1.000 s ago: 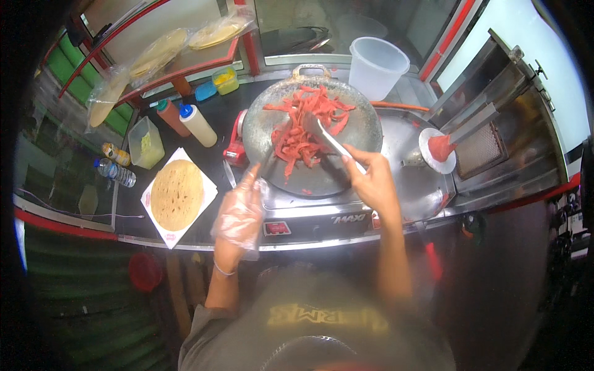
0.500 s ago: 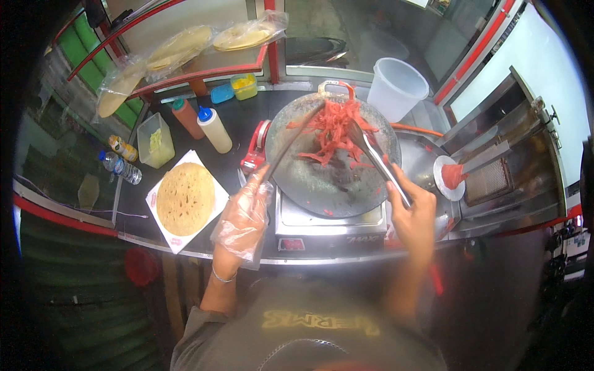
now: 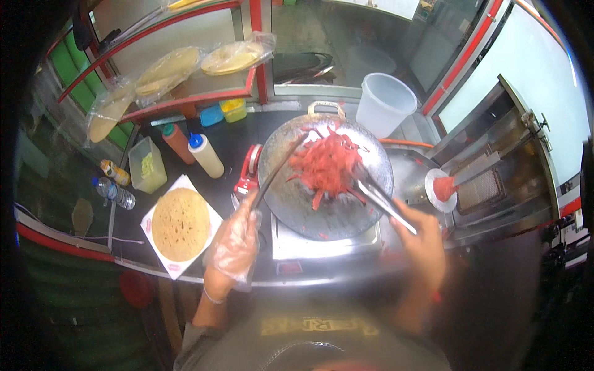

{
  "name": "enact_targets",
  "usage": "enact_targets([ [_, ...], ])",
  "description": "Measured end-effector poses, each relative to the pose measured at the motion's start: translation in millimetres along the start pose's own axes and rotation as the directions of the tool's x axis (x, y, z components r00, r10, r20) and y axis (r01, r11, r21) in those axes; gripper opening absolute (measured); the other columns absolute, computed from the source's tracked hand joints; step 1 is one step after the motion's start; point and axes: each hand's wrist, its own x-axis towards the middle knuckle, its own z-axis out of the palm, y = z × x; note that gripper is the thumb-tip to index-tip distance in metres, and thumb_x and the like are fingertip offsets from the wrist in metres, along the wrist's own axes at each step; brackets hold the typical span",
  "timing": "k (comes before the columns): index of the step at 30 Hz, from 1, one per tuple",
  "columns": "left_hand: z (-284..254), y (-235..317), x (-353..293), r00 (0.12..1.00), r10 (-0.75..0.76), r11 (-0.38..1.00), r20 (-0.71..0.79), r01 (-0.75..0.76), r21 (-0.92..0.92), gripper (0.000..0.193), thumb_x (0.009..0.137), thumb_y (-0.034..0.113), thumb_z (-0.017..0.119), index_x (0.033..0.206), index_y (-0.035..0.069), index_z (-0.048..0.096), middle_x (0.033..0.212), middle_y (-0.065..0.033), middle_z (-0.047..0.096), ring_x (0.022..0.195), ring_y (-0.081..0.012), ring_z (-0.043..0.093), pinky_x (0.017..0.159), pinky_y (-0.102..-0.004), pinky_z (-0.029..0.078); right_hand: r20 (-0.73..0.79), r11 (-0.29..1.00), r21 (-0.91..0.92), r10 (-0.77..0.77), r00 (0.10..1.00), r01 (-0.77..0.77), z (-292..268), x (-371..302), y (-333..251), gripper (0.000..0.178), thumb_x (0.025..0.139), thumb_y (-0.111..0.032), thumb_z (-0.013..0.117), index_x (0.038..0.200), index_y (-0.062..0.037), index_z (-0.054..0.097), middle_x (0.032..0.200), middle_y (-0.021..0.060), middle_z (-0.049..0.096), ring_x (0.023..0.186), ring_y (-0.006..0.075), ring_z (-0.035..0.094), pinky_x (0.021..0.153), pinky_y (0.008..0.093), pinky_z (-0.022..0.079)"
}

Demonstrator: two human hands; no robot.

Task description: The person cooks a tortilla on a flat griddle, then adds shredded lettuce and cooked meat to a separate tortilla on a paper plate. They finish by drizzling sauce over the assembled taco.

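While the left hand (image 3: 234, 238) wears a transparent plastic glove (image 3: 232, 260), it keeps its grip narrow around the lower end of a long dark utensil (image 3: 278, 172). This utensil goes slantwise over the left part of a wide, round wok (image 3: 284, 207), and its far end reaches the upper left edge of a heap of red meat strips (image 3: 328, 162). The right hand (image 3: 424, 241), which is bare and somewhat blurred, has its grip closed around the handle of a metal utensil (image 3: 390, 205); the working end of it meets the right side of the heap. Because of the blur, I cannot tell its exact kind. The meat strips lie loosely piled inside the wok, above its middle, and a few of them are spread toward the rim. The wok rests on a silver stove (image 3: 325, 247), and its loop handle (image 3: 327, 109) is on the far side.

To the left, on the dark bench (image 3: 250, 133), a round flatbread (image 3: 180, 224) lies on white paper (image 3: 215, 221), near the left hand. Behind it stand a plastic box (image 3: 138, 166) with pale green pieces, a red-orange squeeze bottle (image 3: 179, 146) and a cream-coloured squeeze bottle (image 3: 207, 157) with a blue cap. A translucent bucket (image 3: 387, 105) stands beyond the wok at the right, and more flatbreads (image 3: 167, 69) are in plastic bags on the shelf.
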Motion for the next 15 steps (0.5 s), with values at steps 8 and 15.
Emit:
enact_targets([
  [8, -0.6, 9.6, 10.3, 0.956, -0.222, 0.954, 0.189, 0.253, -0.16, 0.05, 0.116, 0.035, 0.047, 0.158, 0.01, 0.054, 0.13, -0.0225, 0.069, 0.118, -0.0313, 0.066, 0.103, -0.0415, 0.05, -0.008, 0.989, -0.073, -0.126, 0.992, 0.125, 13.1, 26.5, -29.6, 0.04, 0.096, -0.009, 0.075, 0.135, 0.0012, 0.073, 0.096, 0.0242, 0.079, 0.075, 0.0144, 0.067, 0.074, 0.0354, 0.054],
  [15, -13.0, -11.9, 8.8, 0.886, -0.361, 0.93, 0.292, 0.364, 0.044, 0.061, 0.116, 0.051, 0.046, 0.161, 0.01, 0.053, 0.137, -0.0143, 0.072, 0.118, -0.0211, 0.068, 0.109, -0.0353, 0.05, 0.107, 0.984, -0.178, 0.048, 0.993, -0.029, -1.4, 15.6, -10.1, 0.04, 0.096, -0.01, 0.076, 0.134, 0.002, 0.073, 0.108, 0.0272, 0.079, 0.092, 0.0177, 0.077, 0.082, 0.0356, 0.056],
])
